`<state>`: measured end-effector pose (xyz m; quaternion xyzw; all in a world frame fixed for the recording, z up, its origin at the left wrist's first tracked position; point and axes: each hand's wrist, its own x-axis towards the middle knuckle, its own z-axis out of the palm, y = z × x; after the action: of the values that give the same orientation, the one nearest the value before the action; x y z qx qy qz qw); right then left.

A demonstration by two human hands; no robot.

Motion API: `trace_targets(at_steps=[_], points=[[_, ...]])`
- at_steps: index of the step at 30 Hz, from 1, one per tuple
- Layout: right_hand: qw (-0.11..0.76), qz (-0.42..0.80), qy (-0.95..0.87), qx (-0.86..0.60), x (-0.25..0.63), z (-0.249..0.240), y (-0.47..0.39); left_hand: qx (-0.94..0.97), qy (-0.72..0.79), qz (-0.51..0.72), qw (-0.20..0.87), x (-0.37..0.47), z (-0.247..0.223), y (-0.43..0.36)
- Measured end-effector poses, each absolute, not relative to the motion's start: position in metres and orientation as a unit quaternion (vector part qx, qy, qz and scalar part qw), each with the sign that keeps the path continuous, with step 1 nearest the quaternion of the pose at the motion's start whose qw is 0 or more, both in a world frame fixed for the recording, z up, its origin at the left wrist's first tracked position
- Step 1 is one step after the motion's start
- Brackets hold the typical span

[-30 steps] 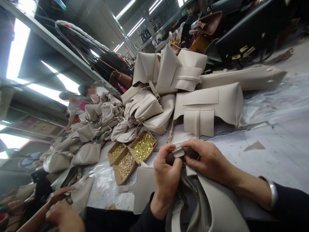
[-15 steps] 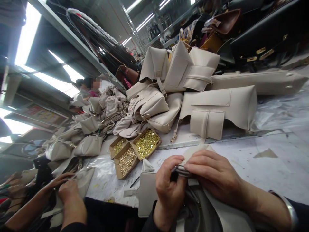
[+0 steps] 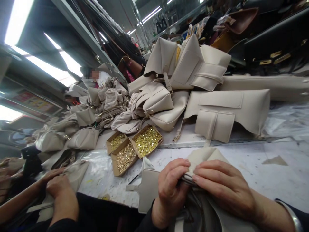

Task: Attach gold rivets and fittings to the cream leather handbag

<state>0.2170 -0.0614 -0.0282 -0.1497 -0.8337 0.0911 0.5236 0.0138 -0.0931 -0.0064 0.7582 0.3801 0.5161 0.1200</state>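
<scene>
Both my hands grip the upper edge of a cream handbag (image 3: 207, 154) that stands at the front of the table, its dark lining showing below them. My left hand (image 3: 170, 187) has the thumb tucked inside the rim and the fingers curled over it. Pressed against the same folded edge are the fingers of my right hand (image 3: 222, 183). Whether a small part sits between the fingertips is hidden. A flat cream flap with a strap (image 3: 147, 187) lies left of my left hand.
Beyond my left hand are a cardboard tray of gold pieces (image 3: 148, 140), a tray of copper-coloured studs (image 3: 124, 159) and a smaller third tray (image 3: 117, 141). Cream bags (image 3: 217, 106) are heaped behind. At left, a co-worker's hands (image 3: 58, 187) hold another cream piece.
The view has shifted a little, so the bags behind appear further right. My hands keep their hold on the bag's edge, sitting slightly lower in view.
</scene>
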Motion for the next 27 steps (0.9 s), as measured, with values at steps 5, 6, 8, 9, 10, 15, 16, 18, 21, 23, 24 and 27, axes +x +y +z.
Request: trace_targets(at_steps=[5, 6, 8, 9, 10, 15, 16, 18, 21, 23, 24, 27], points=[[0.513, 0.148, -0.828, -0.173, 0.212, -0.035, -0.062, 0.760, 0.369, 0.519, 0.130, 0.009, -0.011, -0.092], [0.509, 0.147, -0.828, -0.183, 0.212, -0.034, -0.062, 0.761, 0.368, 0.519, 0.126, 0.008, -0.012, -0.092], [0.500, 0.137, -0.832, -0.198, 0.212, -0.032, -0.062, 0.767, 0.362, 0.517, 0.115, 0.007, -0.014, -0.093], [0.495, 0.132, -0.835, -0.202, 0.212, -0.030, -0.061, 0.771, 0.358, 0.516, 0.109, 0.006, -0.014, -0.093], [0.490, 0.130, -0.838, -0.203, 0.211, -0.028, -0.061, 0.774, 0.354, 0.515, 0.103, 0.005, -0.015, -0.093], [0.471, 0.154, -0.844, -0.207, 0.205, -0.017, -0.059, 0.780, 0.353, 0.510, 0.085, 0.000, -0.019, -0.094], [0.468, 0.163, -0.843, -0.209, 0.204, -0.016, -0.058, 0.781, 0.355, 0.507, 0.086, -0.001, -0.020, -0.095], [0.463, 0.179, -0.841, -0.215, 0.202, -0.014, -0.058, 0.786, 0.356, 0.498, 0.085, -0.002, -0.023, -0.097], [0.457, 0.173, -0.847, -0.208, 0.202, -0.015, -0.056, 0.787, 0.355, 0.498, 0.080, 0.000, -0.027, -0.098], [0.455, 0.169, -0.852, -0.194, 0.203, -0.018, -0.055, 0.774, 0.359, 0.513, 0.093, 0.002, -0.028, -0.096], [0.453, 0.174, -0.853, -0.192, 0.203, -0.019, -0.054, 0.764, 0.360, 0.525, 0.107, 0.003, -0.027, -0.095], [0.447, 0.195, -0.849, -0.204, 0.202, -0.025, -0.054, 0.738, 0.355, 0.554, 0.150, 0.004, -0.026, -0.090]])
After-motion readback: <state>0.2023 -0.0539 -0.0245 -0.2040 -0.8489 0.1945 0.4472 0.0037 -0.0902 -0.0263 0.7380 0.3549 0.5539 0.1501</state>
